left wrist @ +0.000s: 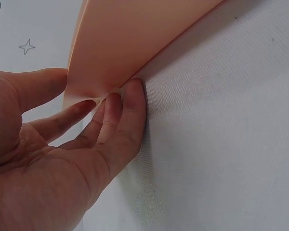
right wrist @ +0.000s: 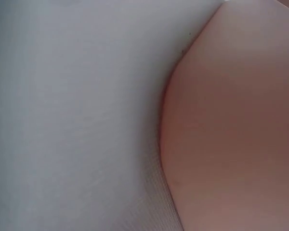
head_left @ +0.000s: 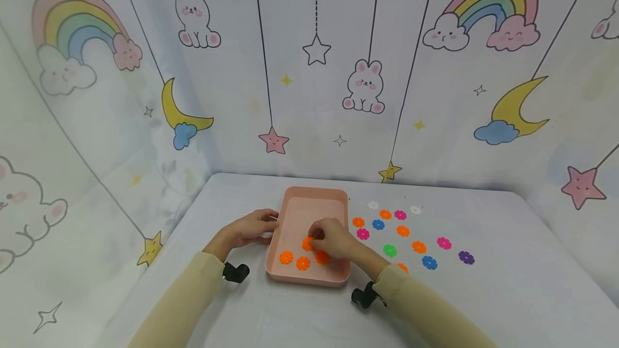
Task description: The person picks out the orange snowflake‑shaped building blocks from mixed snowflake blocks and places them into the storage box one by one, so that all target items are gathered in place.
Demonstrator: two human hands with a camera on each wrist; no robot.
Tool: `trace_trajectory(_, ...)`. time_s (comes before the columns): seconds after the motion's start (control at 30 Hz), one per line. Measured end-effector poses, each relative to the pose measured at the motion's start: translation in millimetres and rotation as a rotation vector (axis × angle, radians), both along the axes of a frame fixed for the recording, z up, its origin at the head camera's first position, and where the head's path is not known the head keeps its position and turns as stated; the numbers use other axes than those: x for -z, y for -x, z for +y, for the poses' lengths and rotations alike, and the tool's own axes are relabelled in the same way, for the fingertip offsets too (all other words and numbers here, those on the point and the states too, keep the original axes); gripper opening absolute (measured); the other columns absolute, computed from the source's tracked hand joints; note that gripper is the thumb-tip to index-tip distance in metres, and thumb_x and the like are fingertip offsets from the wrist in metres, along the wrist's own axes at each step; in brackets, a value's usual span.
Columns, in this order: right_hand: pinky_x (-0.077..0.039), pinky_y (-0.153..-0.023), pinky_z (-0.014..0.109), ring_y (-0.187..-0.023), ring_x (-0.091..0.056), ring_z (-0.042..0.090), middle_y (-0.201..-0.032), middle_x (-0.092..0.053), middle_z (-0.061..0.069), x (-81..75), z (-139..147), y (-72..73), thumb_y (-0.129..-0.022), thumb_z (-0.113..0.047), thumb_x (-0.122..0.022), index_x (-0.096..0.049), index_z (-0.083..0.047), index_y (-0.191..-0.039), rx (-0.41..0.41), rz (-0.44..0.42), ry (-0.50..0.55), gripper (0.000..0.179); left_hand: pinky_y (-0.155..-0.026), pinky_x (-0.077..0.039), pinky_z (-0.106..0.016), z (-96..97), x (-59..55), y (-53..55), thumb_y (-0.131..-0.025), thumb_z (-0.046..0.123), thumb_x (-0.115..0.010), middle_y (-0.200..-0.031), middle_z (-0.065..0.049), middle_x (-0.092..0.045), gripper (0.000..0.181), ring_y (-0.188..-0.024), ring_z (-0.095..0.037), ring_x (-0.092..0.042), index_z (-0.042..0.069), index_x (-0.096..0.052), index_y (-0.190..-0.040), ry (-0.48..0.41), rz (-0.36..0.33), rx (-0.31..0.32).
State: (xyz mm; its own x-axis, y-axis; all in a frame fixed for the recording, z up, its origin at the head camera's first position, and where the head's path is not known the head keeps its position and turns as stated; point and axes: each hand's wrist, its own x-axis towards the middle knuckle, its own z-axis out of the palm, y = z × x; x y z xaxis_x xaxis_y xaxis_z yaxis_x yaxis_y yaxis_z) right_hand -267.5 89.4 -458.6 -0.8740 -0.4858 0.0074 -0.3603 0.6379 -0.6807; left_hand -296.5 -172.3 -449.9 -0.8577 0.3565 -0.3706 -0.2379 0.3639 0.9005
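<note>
A shallow pink tray [head_left: 316, 197] sits on the white-covered table. My left hand [head_left: 251, 226] rests at its left side; in the left wrist view its thumb and fingertips touch the outer wall, the fingers only loosely bent. My right hand [head_left: 333, 238] reaches over the tray's right rim and pinches an orange flower-shaped disc [head_left: 307, 244] low above the tray floor. Other orange discs [head_left: 286, 257] lie flat near the tray's front end, one partly under the right hand. The right wrist view shows only the tray's outer side [right wrist: 236, 125] and the cloth, not the hand.
Right of the tray several flower-shaped discs lie scattered: white, orange, pink, blue [head_left: 429, 262], green [head_left: 389, 250] and purple [head_left: 466, 258]. One orange disc [head_left: 402, 268] is partly hidden by the right forearm. A patterned curtain [head_left: 319, 101] hangs behind the table and along its left.
</note>
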Motion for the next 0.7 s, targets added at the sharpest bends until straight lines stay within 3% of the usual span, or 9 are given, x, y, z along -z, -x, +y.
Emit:
trace_trajectory(0.23,-0.055,-0.069,0.022,-0.077,-0.058,0.014,-0.085,-0.064,-0.004,3.0,2.4,1.3,-0.092,-0.009,-0.077,-0.073,-0.008,-0.101,-0.035,0.013,-0.021,0.010,-0.096,-0.058,-0.046,-0.1,-0.5,-0.9,-0.105,0.016,-0.058,-0.141,-0.019,-0.053,0.044,-0.109,-0.026,-0.063,0.000,-0.047,-0.145,-0.002,0.000,-0.002)
trace_trajectory(0.7,-0.052,-0.069,0.024,-0.080,-0.055,0.015,-0.086,-0.059,-0.001,-1.1,0.9,-2.5,-0.093,-0.010,-0.075,-0.072,-0.006,-0.102,-0.030,0.040,-0.037,0.010,-0.095,-0.058,-0.045,-0.5,-0.2,-0.8,-0.105,0.017,-0.059,-0.142,-0.019,-0.052,0.045,-0.110,-0.027,-0.063,0.001,-0.046,-0.146,0.009,0.003,0.001)
